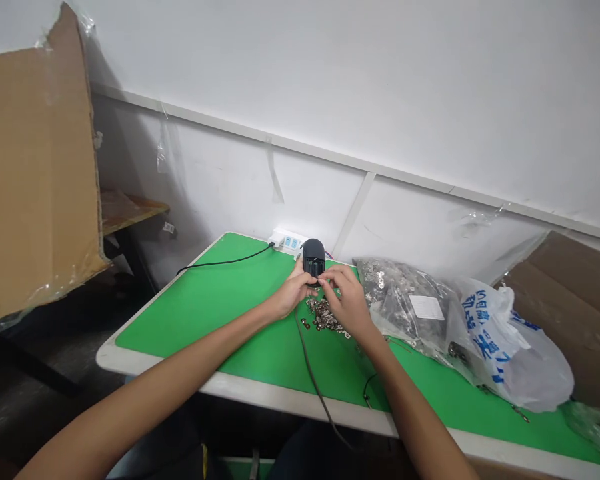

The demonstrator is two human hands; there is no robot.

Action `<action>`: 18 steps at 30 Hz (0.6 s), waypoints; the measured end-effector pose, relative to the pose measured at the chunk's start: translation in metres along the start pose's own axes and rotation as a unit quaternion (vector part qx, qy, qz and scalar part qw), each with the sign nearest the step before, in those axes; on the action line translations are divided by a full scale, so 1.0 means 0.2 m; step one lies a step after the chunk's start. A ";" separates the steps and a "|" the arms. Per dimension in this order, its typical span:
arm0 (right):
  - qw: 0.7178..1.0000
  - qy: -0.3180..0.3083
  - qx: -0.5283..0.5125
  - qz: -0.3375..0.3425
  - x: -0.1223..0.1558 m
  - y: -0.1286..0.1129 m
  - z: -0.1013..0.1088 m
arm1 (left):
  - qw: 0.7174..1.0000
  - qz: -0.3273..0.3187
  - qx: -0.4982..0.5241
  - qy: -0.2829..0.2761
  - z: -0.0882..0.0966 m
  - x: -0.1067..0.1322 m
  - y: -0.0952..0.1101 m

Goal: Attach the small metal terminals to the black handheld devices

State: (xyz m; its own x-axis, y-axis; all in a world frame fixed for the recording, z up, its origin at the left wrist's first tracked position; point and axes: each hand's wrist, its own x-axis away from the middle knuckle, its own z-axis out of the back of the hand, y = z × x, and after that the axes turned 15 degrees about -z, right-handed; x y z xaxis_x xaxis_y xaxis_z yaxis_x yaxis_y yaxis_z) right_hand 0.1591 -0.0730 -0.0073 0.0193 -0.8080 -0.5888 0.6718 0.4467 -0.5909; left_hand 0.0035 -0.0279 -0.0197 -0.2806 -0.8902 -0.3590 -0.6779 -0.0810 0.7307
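- L hand [294, 292]: clenched round lower part of black plastic housing [313, 259], firm grasp
- Housing: upright, rounded top up, btwn both hands, near far edge of table; contact w/ surface hidden
- R hand [347, 301]: curled, fingertips [333, 280] pinched at housing's lower edge; anything btwn them too small to tell
- Good split of work: one hand steady, other's fingertips on fine work; hands close together, low over mat, so stray bits land on green
- Small metal parts [323, 315]: loose heap just below hands, one stray piece [305, 323] nearby on L
- Surface: green mat [195, 327] on table w/ white rim [240, 385]
- White power strip [286, 240] w/ blue switches at far edge; black cable [225, 261] running from it across mat
- Dark cable [313, 380] across mat, down over front edge
- R of hands: clear plastic bag [405, 303] of metal parts, w/ white label; white-and-blue printed plastic bag [510, 353] touching it
- Room: white wall [330, 73] w/ taped plastic film [165, 150]; cardboard sheets on L [35, 173] and R [565, 293]; wooden shelf [130, 212] behind L sheet
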 end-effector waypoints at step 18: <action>0.999 -0.021 -0.004 0.034 0.00 0.00 0.02 | 1.000 -0.017 0.020 -0.009 -0.02 -0.01 0.06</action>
State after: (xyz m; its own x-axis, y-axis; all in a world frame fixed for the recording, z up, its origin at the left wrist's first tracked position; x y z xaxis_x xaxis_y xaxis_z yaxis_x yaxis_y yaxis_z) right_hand 0.1625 -0.0739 -0.0054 0.0967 -0.7908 -0.6044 0.6622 0.5045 -0.5540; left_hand -0.0010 -0.0295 -0.0071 -0.2693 -0.8787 -0.3943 -0.7141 -0.0925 0.6939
